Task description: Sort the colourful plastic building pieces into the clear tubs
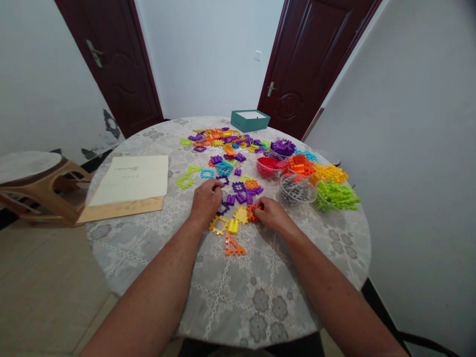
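Observation:
My left hand (207, 199) rests on the table with fingers curled together, its fingertips at a dark purple square building piece (223, 179); whatever is between them is hidden. Another dark purple frame (222, 208) lies just below those fingers. On the right, my right hand (274, 214) has its fingers closed on an orange-red building piece (253, 213). Close by are a yellow square piece (241, 215), a yellow open frame (218, 225), a yellow connector (233, 227) and an orange triangle piece (234, 246). Several purple connectors (240, 198) lie between the hands.
A heap of mixed pieces (223, 139) lies farther back. At right stand clear bowls of red pieces (267, 166), grey pieces (295, 189) and green pieces (336, 194). A teal box (250, 122) sits at the back edge; paper sheets (132, 178) lie left.

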The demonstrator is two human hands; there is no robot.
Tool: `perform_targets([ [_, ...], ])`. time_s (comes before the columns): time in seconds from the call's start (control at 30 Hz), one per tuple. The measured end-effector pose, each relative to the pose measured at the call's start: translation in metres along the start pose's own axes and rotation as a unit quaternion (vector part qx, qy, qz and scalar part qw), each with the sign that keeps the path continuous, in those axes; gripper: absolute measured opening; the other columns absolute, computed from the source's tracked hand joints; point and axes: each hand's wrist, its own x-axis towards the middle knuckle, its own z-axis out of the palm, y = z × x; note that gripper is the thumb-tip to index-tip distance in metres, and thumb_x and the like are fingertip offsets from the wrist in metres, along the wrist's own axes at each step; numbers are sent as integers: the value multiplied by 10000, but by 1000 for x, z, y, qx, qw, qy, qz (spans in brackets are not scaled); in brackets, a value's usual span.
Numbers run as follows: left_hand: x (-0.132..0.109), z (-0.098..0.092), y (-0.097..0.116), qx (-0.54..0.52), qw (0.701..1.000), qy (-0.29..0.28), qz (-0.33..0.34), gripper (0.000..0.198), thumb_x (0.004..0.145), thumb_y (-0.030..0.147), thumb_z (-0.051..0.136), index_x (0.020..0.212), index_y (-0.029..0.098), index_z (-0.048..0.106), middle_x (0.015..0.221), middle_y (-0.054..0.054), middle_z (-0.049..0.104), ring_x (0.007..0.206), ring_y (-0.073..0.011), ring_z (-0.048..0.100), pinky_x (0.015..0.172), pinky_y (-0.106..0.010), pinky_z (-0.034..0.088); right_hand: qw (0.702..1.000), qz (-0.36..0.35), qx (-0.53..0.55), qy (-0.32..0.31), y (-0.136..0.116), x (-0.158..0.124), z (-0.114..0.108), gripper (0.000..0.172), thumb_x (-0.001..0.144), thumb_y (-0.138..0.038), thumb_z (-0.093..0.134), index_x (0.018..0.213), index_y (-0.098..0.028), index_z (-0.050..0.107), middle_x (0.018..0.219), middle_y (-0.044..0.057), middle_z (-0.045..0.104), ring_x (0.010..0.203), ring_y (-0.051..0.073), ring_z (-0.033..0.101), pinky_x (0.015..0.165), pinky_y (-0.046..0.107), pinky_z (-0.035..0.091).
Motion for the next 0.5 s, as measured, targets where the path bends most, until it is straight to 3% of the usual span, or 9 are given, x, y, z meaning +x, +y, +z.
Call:
perform_targets([
  [0.1, -3, 1, 4, -4, 998, -38, 42, 240, 901, 208, 543, 1008, 196, 758, 1033, -67, 780, 943, -222, 706, 933, -360, 542, 1000, -16, -19, -2, 1, -3, -1, 69, 886, -243, 632, 902, -185, 664, 857, 40, 701, 752, 161, 580, 660, 261, 321],
  [0.17, -9, 3, 7, 6, 990, -90, 111, 235, 919, 250, 588, 1076, 193, 753, 1056, -75, 771, 962, -222, 696, 935, -365, 532, 999, -22, -39, -5, 0, -4, 0, 80, 890, -251, 626, 889, -182, 665, 863, 53, 707, 758, 167, 583, 659, 267, 319],
  [0.3, -25, 10, 15, 62, 935, -217, 272, 266, 906, 305, 695, 1154, 234, 758, 1113, -79, 744, 1067, -243, 653, 1010, -408, 477, 996, -22, -85, 8, 1, -3, 4, 105, 891, -268, 616, 889, -175, 666, 892, 83, 713, 790, 186, 587, 670, 281, 317],
  [0.5, -32, 10, 20, 154, 917, -247, 273, 164, 879, 288, 714, 1024, 223, 757, 1095, -89, 685, 1060, -259, 593, 960, -403, 469, 992, -36, -115, 26, 5, -6, 7, 103, 896, -257, 590, 885, -167, 639, 914, 103, 697, 807, 196, 584, 689, 294, 314],
])
